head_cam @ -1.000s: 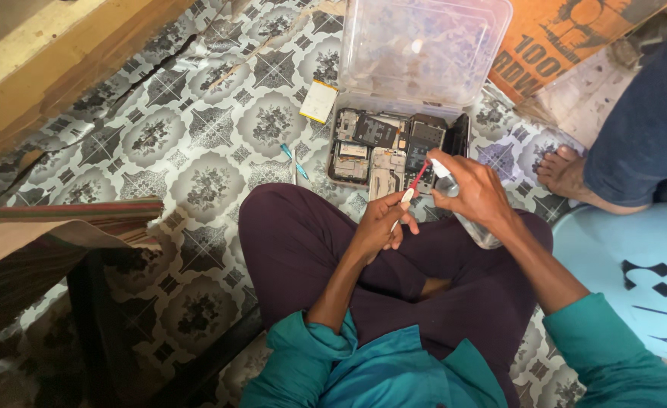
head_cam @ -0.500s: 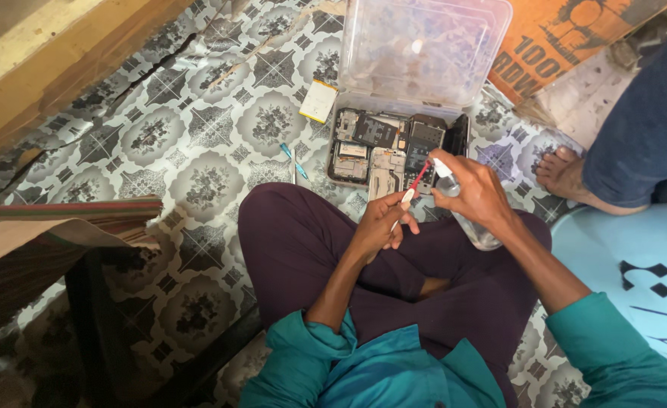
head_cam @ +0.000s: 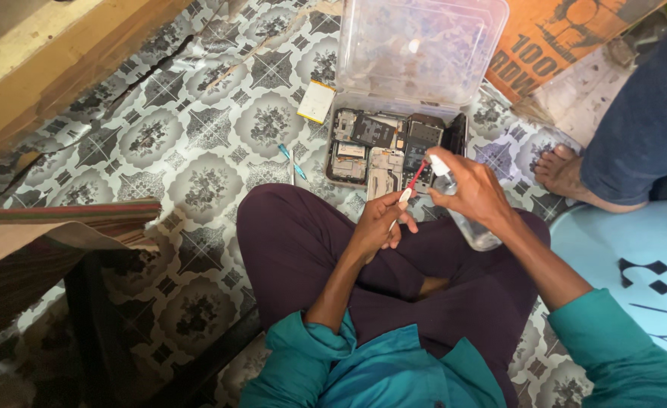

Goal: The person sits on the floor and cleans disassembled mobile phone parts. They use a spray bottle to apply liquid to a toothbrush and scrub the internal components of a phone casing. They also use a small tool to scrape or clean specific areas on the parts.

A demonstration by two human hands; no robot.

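I sit cross-legged on a patterned floor. My left hand (head_cam: 376, 224) grips a small brush (head_cam: 411, 183) with a white handle and a red tip. My right hand (head_cam: 478, 190) is closed around a clear plastic bottle (head_cam: 471, 226) with a white nozzle at its top. The brush's red tip points at the nozzle, almost touching it. Both hands hover above my knees, just in front of an open clear plastic box (head_cam: 394, 143) that holds several opened phone parts and circuit boards.
The box's clear lid (head_cam: 416, 49) stands open behind it. A small yellowish battery (head_cam: 315, 101) and a blue-tipped tool (head_cam: 292, 161) lie on the floor to the left. Another person's bare foot (head_cam: 560, 172) and blue trouser leg are at right, by an orange cardboard box (head_cam: 552, 41).
The brush tip has stayed at the bottle's nozzle; both hands hold nearly the same place, with only a slight shift.
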